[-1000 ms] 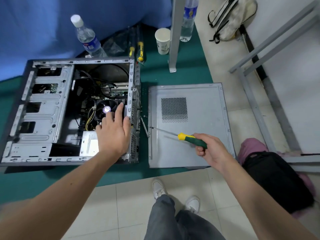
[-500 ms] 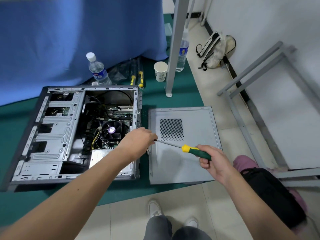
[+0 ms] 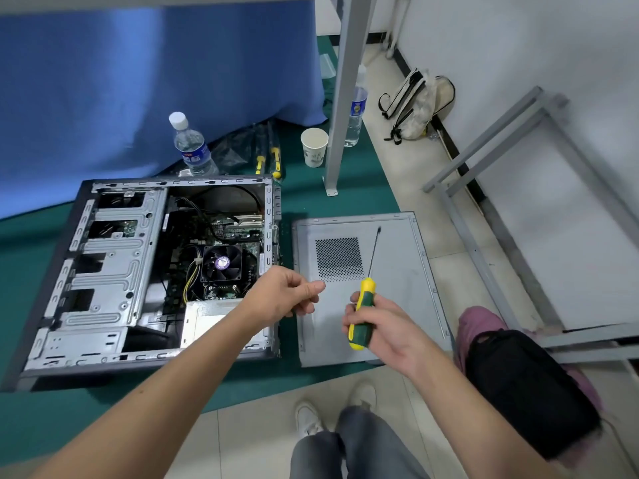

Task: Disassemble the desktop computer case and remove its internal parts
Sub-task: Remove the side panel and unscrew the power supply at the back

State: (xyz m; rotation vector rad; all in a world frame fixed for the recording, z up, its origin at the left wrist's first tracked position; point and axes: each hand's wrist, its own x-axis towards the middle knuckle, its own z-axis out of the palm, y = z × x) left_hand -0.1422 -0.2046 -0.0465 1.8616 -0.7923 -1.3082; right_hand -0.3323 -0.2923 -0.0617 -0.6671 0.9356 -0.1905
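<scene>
The screwdriver is gripped by its green and yellow handle in the right hand, the shaft pointing away over the removed side panel. The left hand is curled with thumb on fingertips; whether a small screw is pinched there cannot be told. If one is held, it could be dropped into the open computer case, lying on the green worktop, and be lost near the CPU fan. Cables could be scratched by the tip.
</scene>
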